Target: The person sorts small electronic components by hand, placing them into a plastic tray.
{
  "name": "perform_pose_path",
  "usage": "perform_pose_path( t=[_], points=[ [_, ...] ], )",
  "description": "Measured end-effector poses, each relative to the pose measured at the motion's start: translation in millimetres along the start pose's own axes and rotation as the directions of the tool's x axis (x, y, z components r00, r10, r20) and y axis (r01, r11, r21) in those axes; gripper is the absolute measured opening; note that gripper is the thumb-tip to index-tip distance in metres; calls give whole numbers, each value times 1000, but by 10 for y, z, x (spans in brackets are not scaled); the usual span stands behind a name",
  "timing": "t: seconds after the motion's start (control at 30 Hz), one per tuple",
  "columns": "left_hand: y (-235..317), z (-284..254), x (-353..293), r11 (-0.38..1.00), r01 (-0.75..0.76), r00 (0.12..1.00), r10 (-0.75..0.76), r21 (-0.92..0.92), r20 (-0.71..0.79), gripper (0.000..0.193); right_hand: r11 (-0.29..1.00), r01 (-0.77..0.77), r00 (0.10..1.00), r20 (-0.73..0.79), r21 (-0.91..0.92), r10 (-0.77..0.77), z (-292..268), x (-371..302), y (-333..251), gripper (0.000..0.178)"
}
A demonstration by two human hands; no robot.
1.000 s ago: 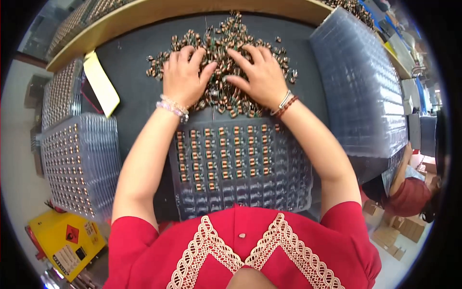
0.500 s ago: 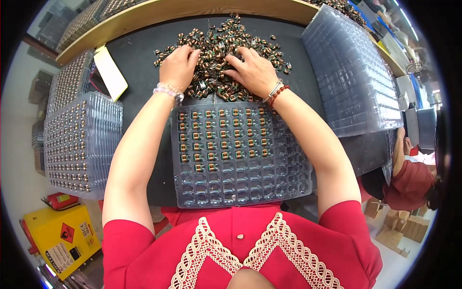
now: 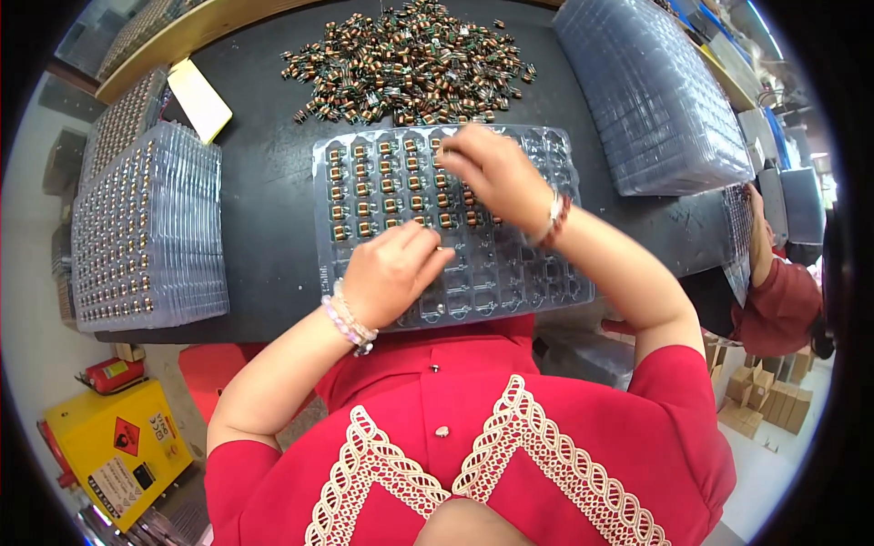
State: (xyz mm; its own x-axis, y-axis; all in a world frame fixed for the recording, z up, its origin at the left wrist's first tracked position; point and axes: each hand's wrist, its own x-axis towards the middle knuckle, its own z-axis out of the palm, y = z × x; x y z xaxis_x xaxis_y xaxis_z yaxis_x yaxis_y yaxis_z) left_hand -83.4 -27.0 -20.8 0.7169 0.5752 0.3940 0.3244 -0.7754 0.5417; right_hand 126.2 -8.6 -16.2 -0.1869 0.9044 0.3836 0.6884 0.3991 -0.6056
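Observation:
A clear plastic tray (image 3: 537, 289) with rows of moulded pockets lies before me. Small copper-wound coils (image 3: 338, 192) fill many pockets in its far and left part. Over the near middle, my left hand (image 3: 391, 273) is closed with thumb and forefinger together; a tiny bright bit shows at the tips, too small to name. Further back and to the right, my right hand (image 3: 501, 177) bends over the tray, its fingers pinched and slightly blurred, hiding several pockets. What it holds cannot be made out. Beyond the tray spreads a heap of loose coils (image 3: 410, 68).
Stacked filled trays (image 3: 118, 237) stand at the left beside a yellow card (image 3: 198, 98). A tall stack of clear trays (image 3: 651, 109) rises at the right. A wooden ledge (image 3: 200, 36) borders the dark table (image 3: 273, 182). Another person's sleeve (image 3: 781, 305) shows at far right.
Both hands have come back from the coil heap to above the tray, fingers now drawn together. In the picture, the tray and heap sit higher than before.

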Motion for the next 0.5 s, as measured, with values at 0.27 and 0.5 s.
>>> perform_pose_path(
  t=[0.27, 0.5],
  points=[
    [60, 86, -183, 984, -137, 990, 134, 115, 35, 18, 982, -185, 970, 166, 44, 176, 126, -771, -521, 14],
    [-101, -190, -320, 999, -44, 996, 44, -1, -75, 17, 999, 31, 988, 149, -31, -26, 164, -749, -630, 17]
  ],
)
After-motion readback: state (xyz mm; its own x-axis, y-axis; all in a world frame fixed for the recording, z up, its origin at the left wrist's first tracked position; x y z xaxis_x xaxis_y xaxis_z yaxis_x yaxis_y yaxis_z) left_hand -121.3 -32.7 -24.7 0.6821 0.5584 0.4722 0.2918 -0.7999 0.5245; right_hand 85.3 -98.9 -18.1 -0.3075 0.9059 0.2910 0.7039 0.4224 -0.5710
